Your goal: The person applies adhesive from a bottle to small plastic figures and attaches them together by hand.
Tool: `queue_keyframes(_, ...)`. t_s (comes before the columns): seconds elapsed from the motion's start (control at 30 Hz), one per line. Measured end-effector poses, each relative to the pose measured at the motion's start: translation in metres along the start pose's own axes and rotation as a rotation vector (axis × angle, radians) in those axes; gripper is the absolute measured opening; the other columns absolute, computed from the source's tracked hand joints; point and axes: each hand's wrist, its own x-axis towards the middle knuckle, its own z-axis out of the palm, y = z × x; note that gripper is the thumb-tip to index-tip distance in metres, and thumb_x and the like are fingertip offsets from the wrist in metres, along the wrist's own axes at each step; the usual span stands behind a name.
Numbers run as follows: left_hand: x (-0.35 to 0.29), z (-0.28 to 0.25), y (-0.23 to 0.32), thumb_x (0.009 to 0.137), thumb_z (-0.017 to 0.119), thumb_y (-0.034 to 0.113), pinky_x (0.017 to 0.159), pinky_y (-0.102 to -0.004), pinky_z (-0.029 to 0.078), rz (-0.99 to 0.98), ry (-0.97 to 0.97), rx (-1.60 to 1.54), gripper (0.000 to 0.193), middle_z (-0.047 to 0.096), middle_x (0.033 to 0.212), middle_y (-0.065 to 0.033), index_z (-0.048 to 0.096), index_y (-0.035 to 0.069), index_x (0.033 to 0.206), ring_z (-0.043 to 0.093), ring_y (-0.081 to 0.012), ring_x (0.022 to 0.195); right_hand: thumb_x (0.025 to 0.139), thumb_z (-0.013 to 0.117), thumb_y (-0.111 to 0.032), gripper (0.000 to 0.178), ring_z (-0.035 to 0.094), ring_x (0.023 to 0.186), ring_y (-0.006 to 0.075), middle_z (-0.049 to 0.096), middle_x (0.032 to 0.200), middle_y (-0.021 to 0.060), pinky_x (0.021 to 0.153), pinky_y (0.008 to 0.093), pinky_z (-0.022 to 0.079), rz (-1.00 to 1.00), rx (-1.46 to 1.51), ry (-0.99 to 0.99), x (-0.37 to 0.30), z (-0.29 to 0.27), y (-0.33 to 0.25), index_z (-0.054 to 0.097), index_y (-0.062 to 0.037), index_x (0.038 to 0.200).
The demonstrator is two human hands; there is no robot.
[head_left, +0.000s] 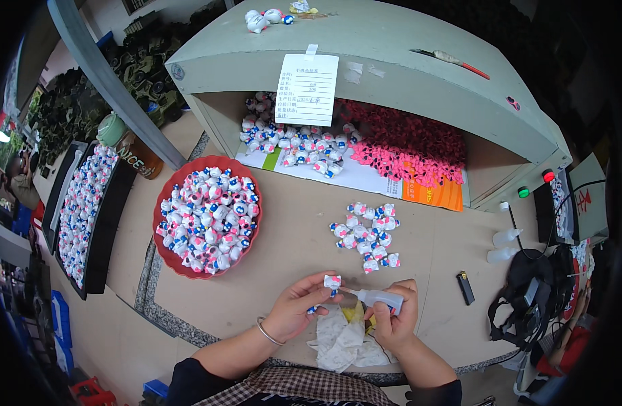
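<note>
Between the fingertips of my left hand [298,303] is a small white cat-like figurine [332,281] with pink ears and a blue body. A second bit of blue and white shows lower down by the same hand's fingers. My right hand [397,318] is wrapped round a translucent squeeze bottle [380,298], its thin nozzle pointing left at the figurine's lower part. Whether the tip touches it, I cannot tell. Under both hands lies a crumpled white cloth [341,342] with a yellow piece. Just beyond, several like figurines [365,233] sit in a loose cluster on the table.
A red scalloped bowl [256,233] heaped with figurines stands to the left, beside a black tray [94,271] of more. Ahead, a grey shelf [392,71] holds figurines and pink pieces [412,166]. At right are two small bottles [504,255], a black lighter-like object [465,288] and a black bag [527,298].
</note>
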Motion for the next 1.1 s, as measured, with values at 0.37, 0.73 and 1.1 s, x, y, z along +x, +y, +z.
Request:
queue_keyframes(0.37, 0.001, -0.003, -0.004, 0.083, 0.052, 0.009, 0.061, -0.0190, 0.046, 0.053, 0.012, -0.006, 0.032, 0.053, 0.112, -0.0080, 0.048, 0.009, 0.115, 0.057, -0.0137, 0.092, 0.075, 0.057, -0.006, 0.020, 0.044, 0.071, 0.0192, 0.049, 0.075, 0.0101, 0.057, 0.0282, 0.039, 0.030, -0.122, 0.068, 0.001, -0.002, -0.010, 0.043, -0.0009, 0.090)
queue_keyframes(0.73, -0.001, 0.001, -0.005, 0.082, 0.054, 0.007, 0.062, -0.0200, 0.048, 0.103, 0.009, 0.073, 0.034, 0.056, 0.103, -0.0026, 0.048, 0.010, 0.115, 0.057, -0.0128, 0.090, 0.078, 0.054, -0.004, 0.017, 0.049, 0.058, 0.0144, 0.042, 0.082, 0.0112, 0.047, 0.0222, 0.042, 0.131, 0.173, 0.178, 0.002, 0.004, -0.019, 0.043, 0.0008, 0.090)
queue_keyframes(1.1, -0.003, 0.004, -0.005, 0.082, 0.054, 0.007, 0.064, -0.0216, 0.046, 0.111, 0.000, 0.176, 0.037, 0.055, 0.105, -0.0033, 0.046, 0.009, 0.118, 0.056, -0.0128, 0.092, 0.079, 0.051, -0.003, 0.016, 0.051, 0.055, 0.0110, 0.039, 0.085, 0.0120, 0.044, 0.0197, 0.043, -0.019, -0.009, 0.086, 0.002, 0.002, -0.007, 0.041, 0.0026, 0.090)
